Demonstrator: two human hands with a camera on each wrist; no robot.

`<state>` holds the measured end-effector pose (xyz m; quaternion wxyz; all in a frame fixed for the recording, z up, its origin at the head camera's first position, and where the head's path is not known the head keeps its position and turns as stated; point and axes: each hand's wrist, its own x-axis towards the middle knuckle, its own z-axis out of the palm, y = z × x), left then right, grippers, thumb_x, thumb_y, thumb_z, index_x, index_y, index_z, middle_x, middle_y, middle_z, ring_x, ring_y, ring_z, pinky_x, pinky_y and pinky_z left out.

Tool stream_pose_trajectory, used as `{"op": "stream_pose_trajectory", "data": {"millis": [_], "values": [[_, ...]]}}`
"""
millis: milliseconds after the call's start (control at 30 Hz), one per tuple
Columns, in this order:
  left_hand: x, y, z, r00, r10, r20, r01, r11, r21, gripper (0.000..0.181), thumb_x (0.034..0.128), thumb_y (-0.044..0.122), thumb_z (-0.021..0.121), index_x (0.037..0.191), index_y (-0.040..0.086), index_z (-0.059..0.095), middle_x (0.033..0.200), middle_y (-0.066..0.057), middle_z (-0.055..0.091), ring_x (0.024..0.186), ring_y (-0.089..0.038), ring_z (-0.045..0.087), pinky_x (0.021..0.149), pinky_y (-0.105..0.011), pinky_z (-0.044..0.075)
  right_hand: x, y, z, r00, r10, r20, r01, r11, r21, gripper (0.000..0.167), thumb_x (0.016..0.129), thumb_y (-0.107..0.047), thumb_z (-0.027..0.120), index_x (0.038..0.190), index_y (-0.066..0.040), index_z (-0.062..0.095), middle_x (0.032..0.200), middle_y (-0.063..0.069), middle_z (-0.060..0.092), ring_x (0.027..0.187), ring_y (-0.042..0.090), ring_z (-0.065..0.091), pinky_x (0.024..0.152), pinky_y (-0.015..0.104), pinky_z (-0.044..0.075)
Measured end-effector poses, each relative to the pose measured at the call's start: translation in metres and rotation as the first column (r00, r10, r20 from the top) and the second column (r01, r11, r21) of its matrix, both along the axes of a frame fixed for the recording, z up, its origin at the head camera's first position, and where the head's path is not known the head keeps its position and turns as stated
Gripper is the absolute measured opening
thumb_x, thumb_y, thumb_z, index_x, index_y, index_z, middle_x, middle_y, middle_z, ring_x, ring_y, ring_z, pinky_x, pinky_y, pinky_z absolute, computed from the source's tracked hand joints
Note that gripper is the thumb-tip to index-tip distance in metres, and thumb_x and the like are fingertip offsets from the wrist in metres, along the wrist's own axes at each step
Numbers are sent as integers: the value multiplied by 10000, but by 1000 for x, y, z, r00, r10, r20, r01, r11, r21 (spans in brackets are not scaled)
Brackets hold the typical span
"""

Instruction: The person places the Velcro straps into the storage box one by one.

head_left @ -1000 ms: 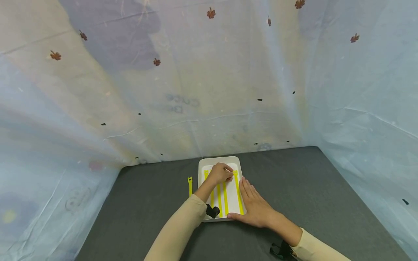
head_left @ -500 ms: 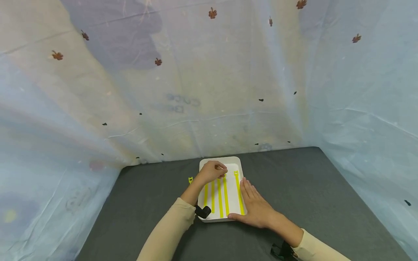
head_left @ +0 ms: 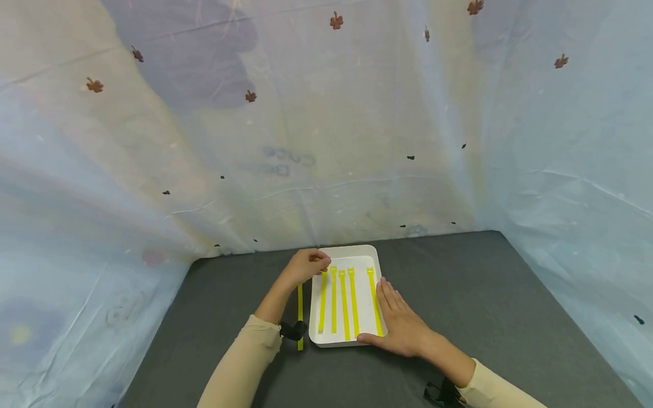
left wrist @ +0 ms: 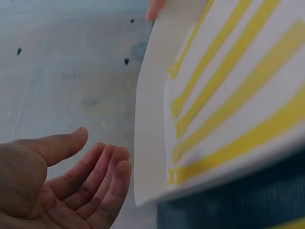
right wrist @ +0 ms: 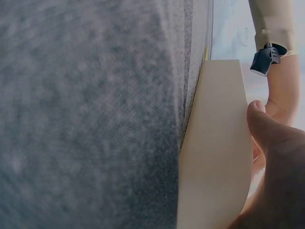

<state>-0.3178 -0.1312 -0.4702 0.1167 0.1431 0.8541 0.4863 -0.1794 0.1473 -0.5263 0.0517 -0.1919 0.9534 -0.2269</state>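
Note:
A shallow white tray holds several yellow cable straps laid lengthwise, their slotted heads at the far end. There is a wide gap between the rightmost strap and the others. My left hand hovers over the tray's far left corner, fingers loosely bent; the left wrist view shows nothing in that hand. Along the tray's right side rests my right hand, fingers straight and thumb at the near edge. In the right wrist view, its thumb lies against the tray wall.
One more yellow strap lies on the dark grey tabletop just left of the tray, partly hidden by my left wrist and its camera. A pale patterned sheet hangs behind and at both sides.
My left hand has moved left, from the rightmost strap's head across the tray to its far left corner, uncovering the strap heads. The right hand has stayed in place.

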Motion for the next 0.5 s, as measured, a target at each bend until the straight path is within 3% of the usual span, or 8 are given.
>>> {"op": "stream_pose_trajectory", "data": {"millis": [167, 333, 500], "values": [[-2, -19, -4, 997, 71, -14, -71, 997, -35, 259, 1081, 220, 685, 1227, 11, 731, 1033, -114, 756, 1033, -407, 734, 945, -539, 603, -1, 0, -1, 1000, 0, 5, 0, 1000, -5, 1345, 873, -878, 603, 1698, 41, 69, 1792, 214, -21, 1662, 382, 35, 1329, 554, 158], [-3, -34, -11, 990, 134, -40, -137, 987, -87, 235, 1077, 229, 691, 1184, 26, 743, 1000, -107, 750, 961, -334, 734, 895, -485, 616, -1, 0, -2, 1000, 7, -12, -7, 1000, -11, 1341, 878, -868, 611, 1693, 52, 74, 1788, 229, -11, 1660, 390, 42, 1325, 559, 170], [1, -47, -17, 985, 166, -48, -169, 983, -76, 218, 1066, 198, 705, 1168, 8, 740, 1027, -138, 754, 980, -361, 735, 913, -536, 608, -2, 0, -3, 1000, 10, -17, -10, 1000, -11, 1344, 878, -869, 608, 1692, 57, 70, 1788, 231, -8, 1660, 391, 45, 1325, 558, 173]]}}
